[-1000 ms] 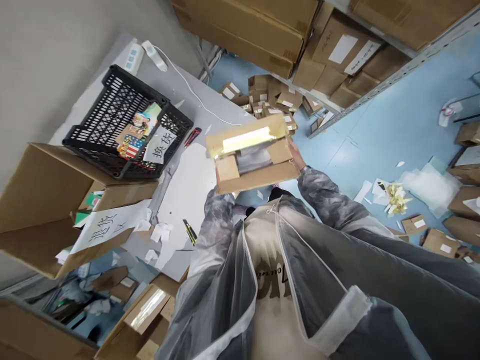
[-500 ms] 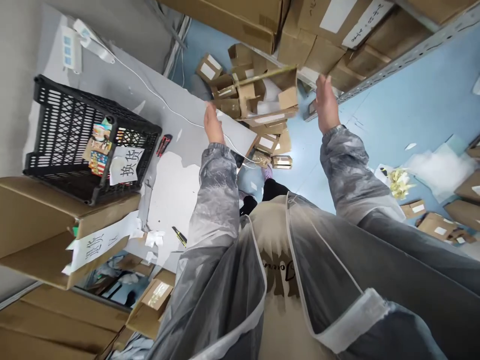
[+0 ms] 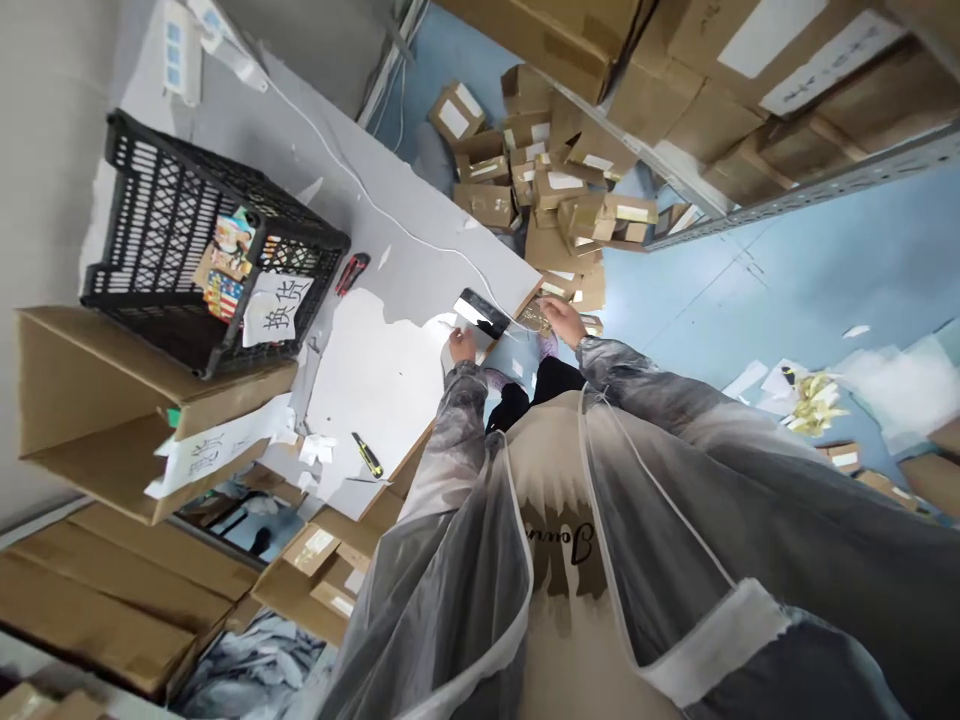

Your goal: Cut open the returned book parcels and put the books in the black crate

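My left hand [image 3: 463,346] is over the near edge of the white table, just below a dark phone [image 3: 482,312]. Its fingers look loosely bent and I make out nothing in them. To the right, my right hand [image 3: 564,320] reaches past the table edge with fingers stretched toward the phone, apparently holding nothing. A white cable [image 3: 420,237] crosses the table and passes between the phone and my right hand. Nearer me on the table lies a yellow-and-black box cutter [image 3: 367,455]. A red-and-black box cutter [image 3: 352,274] is farther left.
A black plastic crate [image 3: 157,215] with colourful packets stands on the table's left, beside an open carton [image 3: 97,400]. Several small cardboard boxes [image 3: 559,190] are heaped on the floor beyond. Shelving with cartons [image 3: 675,110] stands upper right. Crumpled wrapping [image 3: 814,400] lies on the floor at right.
Both hands have come down and closer together from a wide, raised spread. The open carton with loose paper beyond them no longer shows there; heaped small boxes do. The phone is now uncovered.
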Motion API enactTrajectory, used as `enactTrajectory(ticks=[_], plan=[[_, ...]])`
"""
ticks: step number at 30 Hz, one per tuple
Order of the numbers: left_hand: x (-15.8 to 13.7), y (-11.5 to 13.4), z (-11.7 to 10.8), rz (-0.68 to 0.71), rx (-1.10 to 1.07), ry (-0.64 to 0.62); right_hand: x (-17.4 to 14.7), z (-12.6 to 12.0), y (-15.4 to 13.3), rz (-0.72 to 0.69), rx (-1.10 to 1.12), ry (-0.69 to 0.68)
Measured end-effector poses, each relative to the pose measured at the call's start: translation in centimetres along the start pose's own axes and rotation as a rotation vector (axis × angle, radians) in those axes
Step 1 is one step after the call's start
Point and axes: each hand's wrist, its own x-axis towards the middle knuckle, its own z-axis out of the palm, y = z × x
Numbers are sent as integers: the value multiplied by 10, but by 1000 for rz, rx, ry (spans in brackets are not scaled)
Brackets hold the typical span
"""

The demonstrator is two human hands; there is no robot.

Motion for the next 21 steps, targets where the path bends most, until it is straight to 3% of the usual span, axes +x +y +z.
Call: enactTrajectory(ticks=[3,8,14,18,21], plan=[[-3,-14,15,-155,-103,-84,19,41,-12,-63,-254,-93],[1,-14,37,-64,-65,-97,68,79,-21,-113,-549,-184],[7,-4,59,-22,57,-54,97,83,-16,-64,-663,-273],[7,1,67,-32,62,-54,93,76,-18,-77,-695,-280],[6,2,69,-36,58,-65,85,71,-21,-179,-730,-322]])
